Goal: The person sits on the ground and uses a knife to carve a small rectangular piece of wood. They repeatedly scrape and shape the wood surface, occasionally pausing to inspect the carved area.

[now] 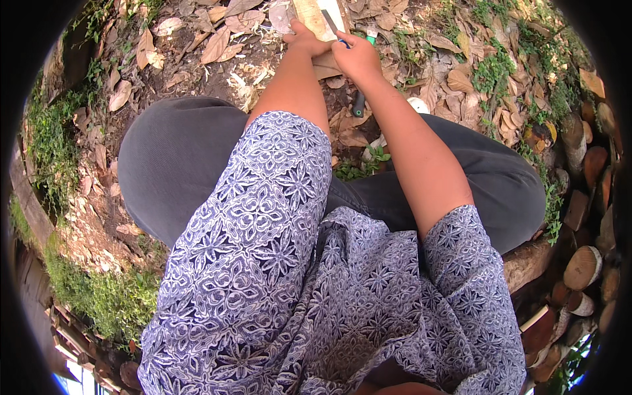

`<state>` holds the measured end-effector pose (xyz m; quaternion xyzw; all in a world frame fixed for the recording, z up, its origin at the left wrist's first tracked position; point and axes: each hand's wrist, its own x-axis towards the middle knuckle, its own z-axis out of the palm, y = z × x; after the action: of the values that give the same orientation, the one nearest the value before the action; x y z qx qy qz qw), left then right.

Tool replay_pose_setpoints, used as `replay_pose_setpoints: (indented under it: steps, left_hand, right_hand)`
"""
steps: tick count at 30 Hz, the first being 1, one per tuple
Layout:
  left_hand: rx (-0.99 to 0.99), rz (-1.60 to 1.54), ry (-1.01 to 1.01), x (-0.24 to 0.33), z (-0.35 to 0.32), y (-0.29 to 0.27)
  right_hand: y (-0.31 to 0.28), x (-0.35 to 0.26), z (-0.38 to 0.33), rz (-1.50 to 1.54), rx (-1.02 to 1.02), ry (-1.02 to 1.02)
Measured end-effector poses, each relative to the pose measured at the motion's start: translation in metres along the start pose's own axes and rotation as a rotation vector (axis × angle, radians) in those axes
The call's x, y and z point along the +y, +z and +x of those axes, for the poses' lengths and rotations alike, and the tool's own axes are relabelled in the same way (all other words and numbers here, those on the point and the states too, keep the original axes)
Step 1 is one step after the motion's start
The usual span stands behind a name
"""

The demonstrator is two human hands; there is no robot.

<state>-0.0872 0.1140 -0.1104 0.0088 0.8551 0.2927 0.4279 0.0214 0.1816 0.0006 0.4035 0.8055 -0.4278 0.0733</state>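
Left hand (307,41) pins the wood piece (315,18) on the leafy ground, right hand (357,58) grips a blue-handled tool (334,31); best worked away from fingers.

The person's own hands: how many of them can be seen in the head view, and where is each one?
2. The left hand rests on a pale piece of wood at the top centre. The right hand is just beside it and grips a thin blue tool.

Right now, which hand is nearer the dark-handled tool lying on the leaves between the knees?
Right. The right hand sits just above the dark-handled tool, apart from it, gripping a blue-tipped tool. The left hand is farther up and to the left, pressing on the pale wood piece.
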Motion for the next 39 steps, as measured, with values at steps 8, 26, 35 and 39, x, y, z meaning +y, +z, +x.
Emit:
replay_pose_setpoints:
  steps: [8,26,35,39]
  left_hand:
    - [0.03,0.046,0.099,-0.011,0.007,0.003]
    - [0.073,0.042,0.069,-0.011,-0.002,0.007]
    - [0.033,-0.022,0.061,-0.018,0.005,0.001]
    - [-0.03,-0.007,0.046,-0.007,-0.002,0.002]
  right_hand:
    - [-0.003,0.025,-0.016,-0.026,-0.026,0.022]
    - [-0.004,0.032,-0.039,-0.059,-0.018,0.057]
    - [0.014,0.005,-0.018,-0.02,0.053,0.018]
    - [0.013,0.009,0.029,0.071,0.074,-0.01]
